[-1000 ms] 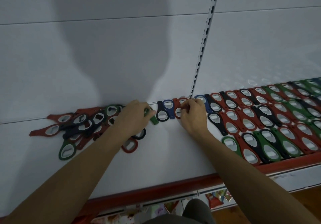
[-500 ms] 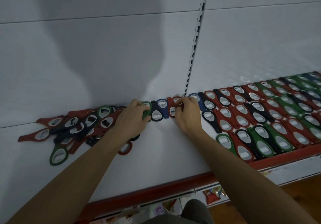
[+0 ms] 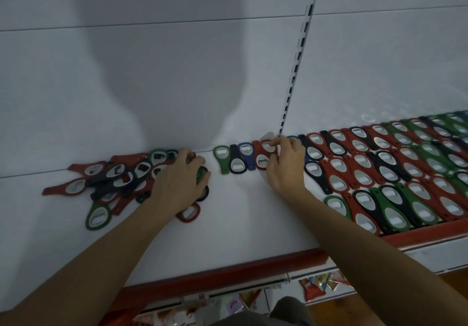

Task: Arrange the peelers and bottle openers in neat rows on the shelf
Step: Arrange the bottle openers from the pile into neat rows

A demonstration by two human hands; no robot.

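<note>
Though neatly rowed, the bottle openers [image 3: 387, 166] (red, green, black, blue) overlap.

Coloured plastic bottle opener rows [image 3: 385, 171] cut off at 3 o'clock; left hand [image 3: 177, 181] largely hides one green plastic opener [image 3: 201, 175].

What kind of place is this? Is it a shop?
Probably a shop. Dozens of matching bottle openers lie on a white shelf with a red front edge, a slotted upright stands behind, and bright packets show below.
</note>
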